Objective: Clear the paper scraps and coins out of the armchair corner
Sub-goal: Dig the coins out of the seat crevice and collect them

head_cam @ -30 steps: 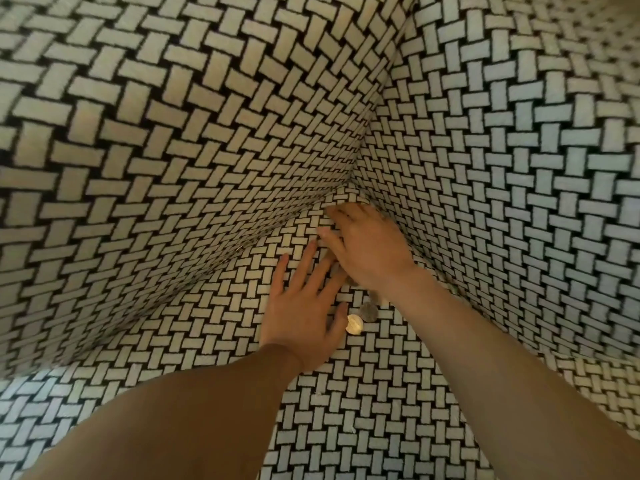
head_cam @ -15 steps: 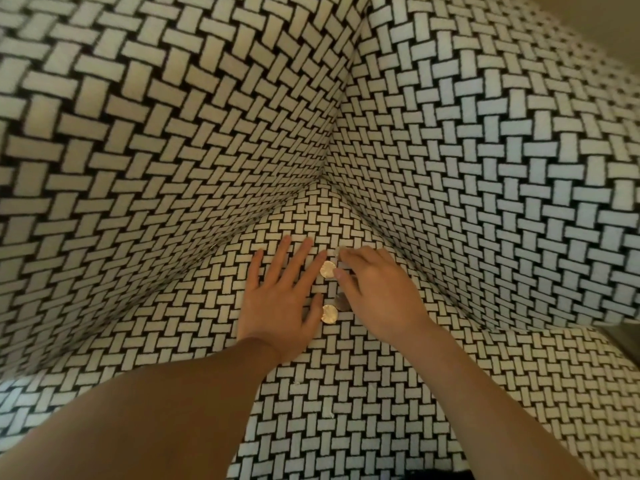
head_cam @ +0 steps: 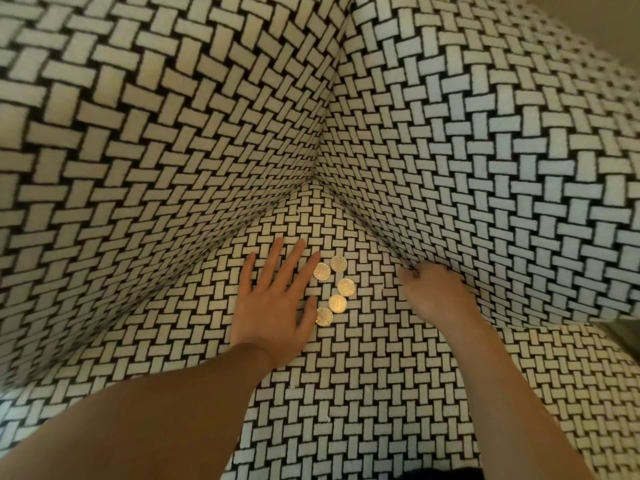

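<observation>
Several gold-coloured coins (head_cam: 337,303) lie in a loose curved row on the armchair seat (head_cam: 363,393), a little in front of the corner (head_cam: 313,183). My left hand (head_cam: 273,299) rests flat on the seat with fingers spread, its forefinger and thumb touching the coins' left side. My right hand (head_cam: 433,292) sits to the right of the coins, fingers curled against the crease between the seat and the right side wall. I cannot tell whether it holds anything. No paper scraps are visible.
The armchair's back (head_cam: 156,150) and right arm wall (head_cam: 485,168) rise steeply around the seat, all in black-and-white basket-weave fabric. A strip of floor (head_cam: 623,332) shows at the right edge past the arm.
My right hand has left the coins and shifted right to the seat crease. More coins now lie exposed beside my left hand, which stays flat on the seat.
</observation>
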`<action>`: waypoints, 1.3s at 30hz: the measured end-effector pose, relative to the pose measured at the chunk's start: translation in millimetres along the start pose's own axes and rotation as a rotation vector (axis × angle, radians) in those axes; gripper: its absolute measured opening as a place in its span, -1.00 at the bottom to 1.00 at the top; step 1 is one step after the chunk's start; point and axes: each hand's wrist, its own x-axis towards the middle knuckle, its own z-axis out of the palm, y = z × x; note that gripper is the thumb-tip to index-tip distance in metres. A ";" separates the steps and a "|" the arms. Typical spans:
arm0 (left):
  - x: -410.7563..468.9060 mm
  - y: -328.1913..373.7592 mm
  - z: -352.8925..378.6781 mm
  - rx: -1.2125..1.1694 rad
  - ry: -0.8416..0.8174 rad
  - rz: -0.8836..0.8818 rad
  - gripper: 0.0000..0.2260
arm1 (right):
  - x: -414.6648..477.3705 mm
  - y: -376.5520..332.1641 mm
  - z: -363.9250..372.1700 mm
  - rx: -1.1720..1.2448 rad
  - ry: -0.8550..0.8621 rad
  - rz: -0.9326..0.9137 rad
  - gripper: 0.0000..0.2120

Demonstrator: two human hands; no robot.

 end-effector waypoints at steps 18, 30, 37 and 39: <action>-0.4 1.5 -0.8 0.005 0.002 0.001 -0.46 | 23.5 10.0 39.6 0.052 0.043 -0.059 -0.36; -0.4 0.5 0.4 0.026 -0.004 -0.008 -0.46 | 10.0 9.1 52.7 -0.061 0.241 -0.102 -0.47; -0.2 0.7 0.8 0.022 -0.013 -0.004 -0.46 | 6.1 7.1 64.9 -0.024 0.509 -0.194 -0.44; 0.2 0.8 0.5 0.022 -0.015 -0.003 -0.46 | 3.8 5.7 62.9 0.055 0.565 -0.223 -0.51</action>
